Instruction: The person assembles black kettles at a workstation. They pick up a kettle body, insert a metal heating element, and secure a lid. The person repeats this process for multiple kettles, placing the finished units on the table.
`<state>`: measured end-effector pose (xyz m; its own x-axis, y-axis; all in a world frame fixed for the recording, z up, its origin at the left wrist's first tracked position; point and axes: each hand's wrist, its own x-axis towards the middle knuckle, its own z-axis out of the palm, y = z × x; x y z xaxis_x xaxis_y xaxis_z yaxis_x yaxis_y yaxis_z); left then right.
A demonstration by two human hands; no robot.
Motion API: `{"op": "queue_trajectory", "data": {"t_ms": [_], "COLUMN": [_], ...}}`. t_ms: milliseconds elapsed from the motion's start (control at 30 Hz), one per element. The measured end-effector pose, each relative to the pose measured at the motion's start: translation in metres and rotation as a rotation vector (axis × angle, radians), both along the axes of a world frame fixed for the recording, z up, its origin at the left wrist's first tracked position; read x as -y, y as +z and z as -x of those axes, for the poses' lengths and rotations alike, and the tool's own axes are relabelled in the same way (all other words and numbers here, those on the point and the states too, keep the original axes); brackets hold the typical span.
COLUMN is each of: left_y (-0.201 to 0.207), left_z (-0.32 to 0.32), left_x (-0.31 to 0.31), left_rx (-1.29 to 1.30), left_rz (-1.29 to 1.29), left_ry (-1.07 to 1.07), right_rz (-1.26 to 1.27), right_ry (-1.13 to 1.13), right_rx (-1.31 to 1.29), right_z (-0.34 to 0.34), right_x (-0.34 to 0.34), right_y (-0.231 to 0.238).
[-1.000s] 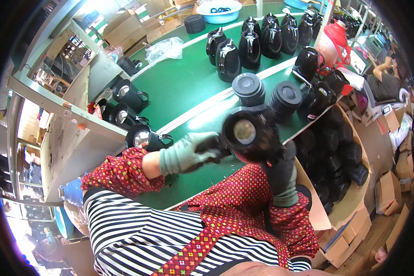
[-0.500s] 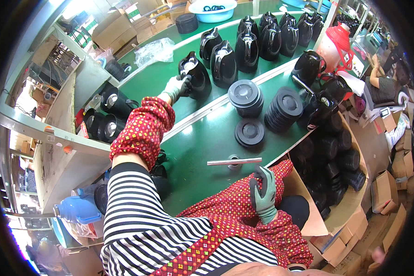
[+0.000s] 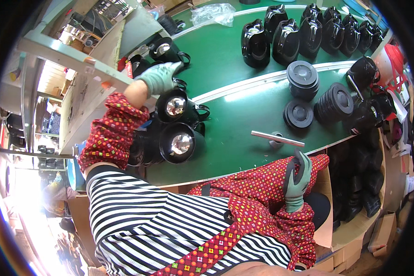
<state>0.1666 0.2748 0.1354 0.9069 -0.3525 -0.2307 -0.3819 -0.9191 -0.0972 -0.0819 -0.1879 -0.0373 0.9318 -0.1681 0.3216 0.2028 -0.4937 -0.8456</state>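
Observation:
My left hand [image 3: 160, 78], in a grey-green glove, is over the near left of the green bench, its fingers stretched out just above the handle of a black jug [image 3: 171, 106]. That jug lies with its shiny metal bottom toward me. Another black jug [image 3: 177, 143] lies the same way just nearer. My right hand [image 3: 298, 180], gloved too, rests by my apron with thumb and fingers apart and nothing between them. Just past its fingertips is a metal T-bar [image 3: 277, 138] on a short post fixed to the bench.
Stacks of black round lids [image 3: 302, 78] stand right of centre. Upright black jugs [image 3: 286, 42] line the far strip beyond a pale rail [image 3: 262, 83]. A carton [image 3: 325, 202] of black parts sits at the right. A metal frame [image 3: 73, 60] borders the left.
My left hand has let go of a jug in the far row and moved back left to the lying jugs. The view has turned left. My right hand stays near the T-bar.

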Motion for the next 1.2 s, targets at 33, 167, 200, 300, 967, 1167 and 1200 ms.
{"op": "queue_trajectory", "data": {"t_ms": [33,167,200,300,967,1167,1200], "left_y": [-0.015,-0.058,-0.060,-0.058,0.060,-0.014,-0.044], "left_z": [0.006,0.006,0.003,-0.004,0.096,0.074,0.076], "left_x": [-0.008,-0.017,-0.016,-0.006,0.319,0.325,0.326], "left_rx": [0.001,-0.138,-0.124,-0.081,-0.105,-0.528,-0.664], "left_rz": [-0.117,-0.126,-0.142,-0.214,0.492,1.176,1.205], "left_ry": [0.064,0.167,0.200,0.199,-0.637,-0.455,-0.419], "right_rz": [0.015,0.020,0.045,-0.069,-0.826,-1.013,-1.041], "right_ry": [0.001,0.048,0.060,0.076,0.152,0.012,0.047], "right_rx": [0.017,0.029,0.066,-0.018,-0.187,-0.238,-0.181], "right_z": [-0.001,0.000,0.001,0.008,-0.006,0.080,0.093], "right_x": [0.002,0.004,0.005,0.004,0.035,0.103,0.113], "right_y": [-0.004,-0.004,-0.004,0.006,0.106,0.081,0.081]}}
